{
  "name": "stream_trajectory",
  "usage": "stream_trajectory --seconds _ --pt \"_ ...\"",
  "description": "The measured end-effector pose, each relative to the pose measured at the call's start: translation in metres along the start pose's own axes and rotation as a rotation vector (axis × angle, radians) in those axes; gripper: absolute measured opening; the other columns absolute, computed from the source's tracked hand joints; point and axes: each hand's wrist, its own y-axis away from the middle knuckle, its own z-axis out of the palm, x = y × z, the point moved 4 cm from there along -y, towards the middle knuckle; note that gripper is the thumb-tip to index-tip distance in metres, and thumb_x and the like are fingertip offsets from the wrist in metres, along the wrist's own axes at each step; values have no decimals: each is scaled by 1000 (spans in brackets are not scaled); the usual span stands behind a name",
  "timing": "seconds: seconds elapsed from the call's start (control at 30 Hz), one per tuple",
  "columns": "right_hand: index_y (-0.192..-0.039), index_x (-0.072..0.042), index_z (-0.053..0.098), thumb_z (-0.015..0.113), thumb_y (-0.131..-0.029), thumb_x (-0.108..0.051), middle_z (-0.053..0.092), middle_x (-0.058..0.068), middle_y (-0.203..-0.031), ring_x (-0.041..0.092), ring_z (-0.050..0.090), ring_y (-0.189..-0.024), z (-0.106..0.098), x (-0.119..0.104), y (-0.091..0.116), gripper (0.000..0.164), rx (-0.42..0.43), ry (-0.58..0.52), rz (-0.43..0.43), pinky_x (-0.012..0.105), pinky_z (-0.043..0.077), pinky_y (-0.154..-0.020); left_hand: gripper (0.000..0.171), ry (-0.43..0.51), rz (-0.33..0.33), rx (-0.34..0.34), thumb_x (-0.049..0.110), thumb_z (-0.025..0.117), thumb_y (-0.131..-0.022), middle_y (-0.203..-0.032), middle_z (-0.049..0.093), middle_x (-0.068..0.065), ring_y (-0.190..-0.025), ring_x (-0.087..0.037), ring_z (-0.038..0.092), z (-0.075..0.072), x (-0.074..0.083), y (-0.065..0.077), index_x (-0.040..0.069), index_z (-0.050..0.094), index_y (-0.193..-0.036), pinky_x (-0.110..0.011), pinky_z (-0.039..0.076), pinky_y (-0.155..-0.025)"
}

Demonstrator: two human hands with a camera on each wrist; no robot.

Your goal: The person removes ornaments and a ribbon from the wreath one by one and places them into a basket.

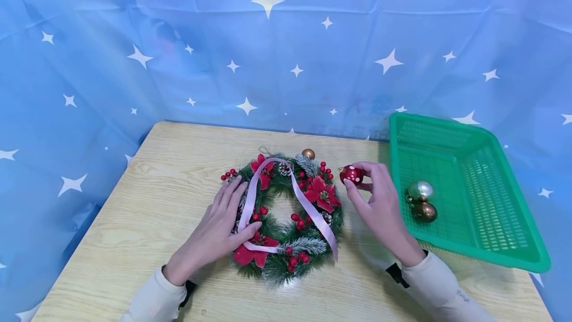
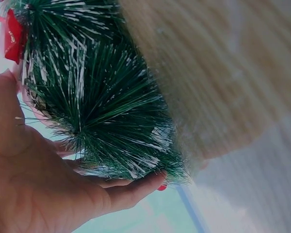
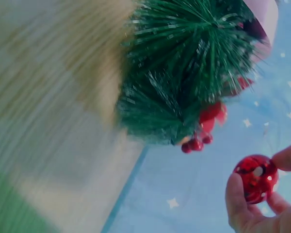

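R hand (image 1: 375,188) pinches red ornament (image 1: 351,175), centre-right of frame, just off wreath (image 1: 270,227). L hand (image 1: 214,227) rests on wreath, thumb spread, lower centre. Adv.: light pinch, cap clear; steady wreath w/o crushing needles. Wood-grain table (image 1: 170,173), lower frame; green basket (image 1: 456,202), R; blue star-print cloth (image 1: 313,98) behind.

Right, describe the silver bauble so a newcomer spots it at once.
On the table, at the right, sits a green plastic basket. Inside, near the left wall, the silver bauble lies behind a copper-brown bauble. Its pale, silvery shine sets it apart.
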Motion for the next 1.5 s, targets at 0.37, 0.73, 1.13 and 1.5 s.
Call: stream_trajectory --seconds 0.37,0.73,1.13,1.5 --pt "-134 6 63 76 -99 5 60 15 -126 19 62 -110 -29 -2 8 37 56 22 31 13 54 -86 99 -1 0 -3 60 71 -102 -181 13 -13 -163 -46 14 0 -1 -1 12 24 -174 -84 34 -107" --pt "-135 4 64 77 -99 1 62 14 -127 10 60 -108 -59 14 17 39 95 93 96 8 50 -86 98 1 17 0 58 72 -101 -181 12 -14 -163 -45 14 2 -1 -4 12 24 -174 -84 34 -107" --pt "-137 3 62 76 -101 -4 61 14 -127 2 57 -110 -82 31 27 39 100 154 167 5 48 -84 98 13 17 -6 56 73 -101 -180 12 -15 -163 -45 14 6 -4 -1 11 25 -174 -83 32 -109" --pt "-138 0 62 73 -105 -15 59 16 -125 5 57 -101 -102 47 32 38 57 246 232 6 46 -75 97 -1 7 -9 55 73 -102 -179 12 -19 -163 -45 15 4 -6 -1 10 25 -174 -82 32 -111"
